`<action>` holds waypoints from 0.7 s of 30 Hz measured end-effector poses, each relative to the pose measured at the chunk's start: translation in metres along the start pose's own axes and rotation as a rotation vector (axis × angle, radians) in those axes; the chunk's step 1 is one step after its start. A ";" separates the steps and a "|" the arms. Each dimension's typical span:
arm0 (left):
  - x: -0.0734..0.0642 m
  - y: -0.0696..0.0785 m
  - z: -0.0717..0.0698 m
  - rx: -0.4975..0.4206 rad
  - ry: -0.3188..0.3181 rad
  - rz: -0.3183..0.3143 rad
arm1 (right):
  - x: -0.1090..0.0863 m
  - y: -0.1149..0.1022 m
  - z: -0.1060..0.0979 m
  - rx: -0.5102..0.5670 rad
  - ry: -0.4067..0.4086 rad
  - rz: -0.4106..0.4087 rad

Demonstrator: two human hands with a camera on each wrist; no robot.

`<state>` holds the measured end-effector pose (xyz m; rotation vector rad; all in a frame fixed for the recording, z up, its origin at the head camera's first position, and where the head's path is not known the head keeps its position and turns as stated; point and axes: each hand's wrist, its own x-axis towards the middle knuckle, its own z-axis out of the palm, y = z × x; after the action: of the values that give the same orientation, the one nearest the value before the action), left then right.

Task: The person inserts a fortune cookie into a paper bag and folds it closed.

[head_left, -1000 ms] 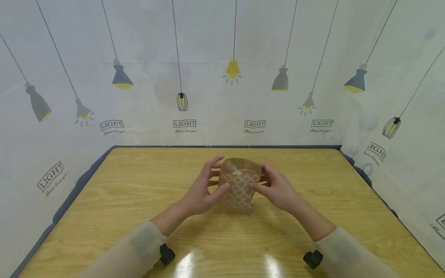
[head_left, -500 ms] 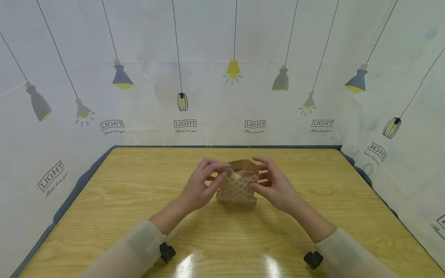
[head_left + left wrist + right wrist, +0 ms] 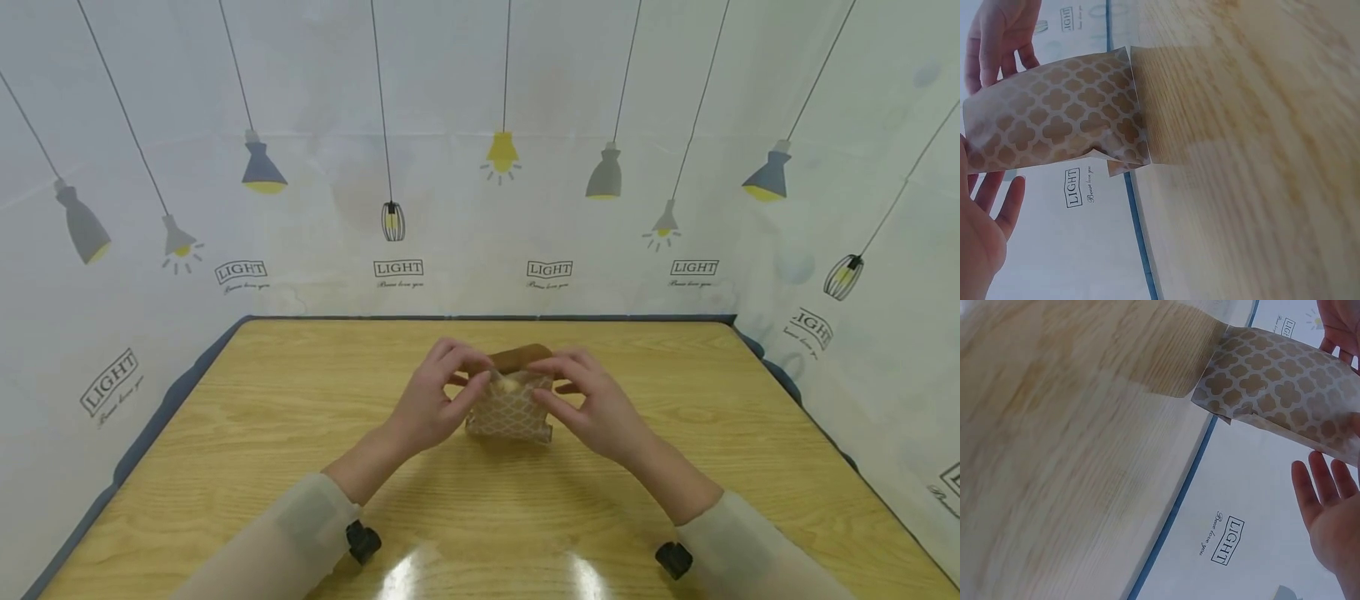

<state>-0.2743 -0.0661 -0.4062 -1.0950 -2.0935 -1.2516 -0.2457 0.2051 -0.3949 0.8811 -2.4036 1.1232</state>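
Note:
A brown paper bag (image 3: pixel 510 414) with a white lattice pattern stands on the wooden table, its mouth facing up. Inside the mouth a pale yellowish thing (image 3: pixel 509 384) shows in part. My left hand (image 3: pixel 438 396) pinches the upper left rim between thumb and fingers. At the upper right rim, my right hand (image 3: pixel 592 404) has its thumb on the front face and its index finger over the edge. The left wrist view shows the bag's patterned side (image 3: pixel 1057 119) upright, its base at the tabletop. The right wrist view shows the slightly crumpled lower corner (image 3: pixel 1225 415).
The wooden table (image 3: pixel 300 400) has a dark blue edge strip (image 3: pixel 345 317) along its far side. Behind it hangs a white cloth backdrop (image 3: pixel 450 108) printed with lamps. A small black device (image 3: pixel 363 542) sits at the left cuff, another black device (image 3: pixel 673 560) at the right.
The bag has come down from a tilted hold to standing on the table. My left hand has moved onto its rim, and my right index finger has moved inward over the right edge.

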 end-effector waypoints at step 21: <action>-0.001 -0.002 -0.009 -0.006 -0.113 0.113 | 0.001 0.000 0.001 -0.006 0.014 0.016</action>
<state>-0.2758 -0.0745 -0.4036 -1.2945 -2.0785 -1.1680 -0.2466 0.2039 -0.3943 0.8512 -2.4056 1.1241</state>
